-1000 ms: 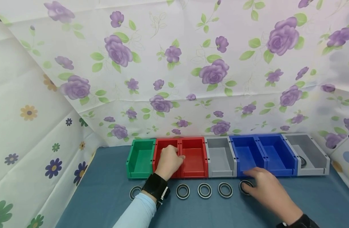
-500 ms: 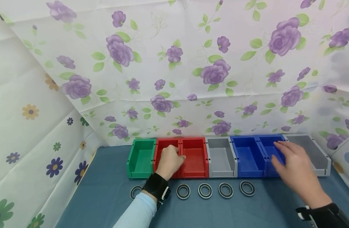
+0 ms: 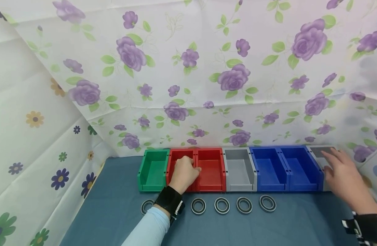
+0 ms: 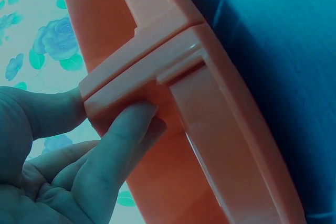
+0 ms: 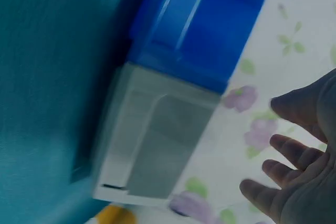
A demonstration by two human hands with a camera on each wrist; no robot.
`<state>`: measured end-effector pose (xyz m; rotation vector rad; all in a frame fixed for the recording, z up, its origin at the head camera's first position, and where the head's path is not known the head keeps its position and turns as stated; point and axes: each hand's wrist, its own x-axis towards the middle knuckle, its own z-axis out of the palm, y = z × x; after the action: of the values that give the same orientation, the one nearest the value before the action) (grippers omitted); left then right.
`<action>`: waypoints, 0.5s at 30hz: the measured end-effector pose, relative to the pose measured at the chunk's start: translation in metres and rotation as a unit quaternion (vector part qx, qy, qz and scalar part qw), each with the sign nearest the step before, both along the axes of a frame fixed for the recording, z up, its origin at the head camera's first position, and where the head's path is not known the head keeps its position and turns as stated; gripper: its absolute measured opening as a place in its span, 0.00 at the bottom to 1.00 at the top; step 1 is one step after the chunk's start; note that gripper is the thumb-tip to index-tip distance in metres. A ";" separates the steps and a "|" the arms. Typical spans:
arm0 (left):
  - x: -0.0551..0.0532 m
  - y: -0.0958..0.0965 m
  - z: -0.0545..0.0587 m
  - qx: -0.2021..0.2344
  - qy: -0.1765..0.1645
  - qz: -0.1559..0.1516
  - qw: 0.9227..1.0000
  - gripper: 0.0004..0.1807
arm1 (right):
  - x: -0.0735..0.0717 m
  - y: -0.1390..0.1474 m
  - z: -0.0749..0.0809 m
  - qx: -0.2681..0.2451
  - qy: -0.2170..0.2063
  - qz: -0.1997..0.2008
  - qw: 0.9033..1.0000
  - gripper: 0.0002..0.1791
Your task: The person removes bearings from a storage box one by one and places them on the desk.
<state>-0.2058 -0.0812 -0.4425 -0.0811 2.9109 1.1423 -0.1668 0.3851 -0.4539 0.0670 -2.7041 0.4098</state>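
My left hand (image 3: 184, 174) pinches the shared wall between the left red bin (image 4: 173, 182) and the right red bin (image 3: 209, 169). In the left wrist view, its thumb lies at that wall's end and its fingers reach down inside the left red bin. My right hand (image 3: 345, 179) hovers over the far-right grey bin (image 5: 168, 145), fingers spread and holding nothing. It covers most of that bin in the head view. On the table stands a row of several ball bearings (image 3: 198, 206), the leftmost bearing (image 3: 146, 206) partly hidden by my left wrist.
A green bin (image 3: 153, 171) forms the row's left end. A middle grey bin (image 3: 240, 169) and two blue bins (image 3: 269, 169) stand between the red bins and the far-right grey one. Behind the row rises a floral sheet (image 3: 188, 75); blue cloth (image 3: 231, 229) covers the table.
My right hand has left the rightmost bearing of the row, which stays on the table, and moved right and back to the far-right grey bin. The left hand has stayed in place.
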 end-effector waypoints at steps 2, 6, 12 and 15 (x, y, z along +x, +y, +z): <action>0.000 -0.001 0.000 0.001 -0.002 0.002 1.000 0.27 | -0.005 0.008 -0.007 -0.020 -0.023 -0.009 0.999 0.29; 0.000 -0.001 -0.001 0.003 -0.005 0.002 1.000 0.27 | -0.012 0.023 -0.017 -0.024 -0.078 -0.029 0.996 0.27; 0.001 0.000 0.001 0.008 -0.007 0.003 1.000 0.27 | -0.018 0.034 -0.023 -0.029 -0.151 -0.036 0.988 0.28; 0.001 0.000 0.003 0.010 -0.005 0.001 1.000 0.27 | -0.020 0.037 -0.024 -0.033 -0.170 -0.041 0.984 0.29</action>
<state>-0.2051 -0.0815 -0.4398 -0.0892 2.8900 1.1676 -0.1865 0.4216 -0.4777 -0.1453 -3.0107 0.5288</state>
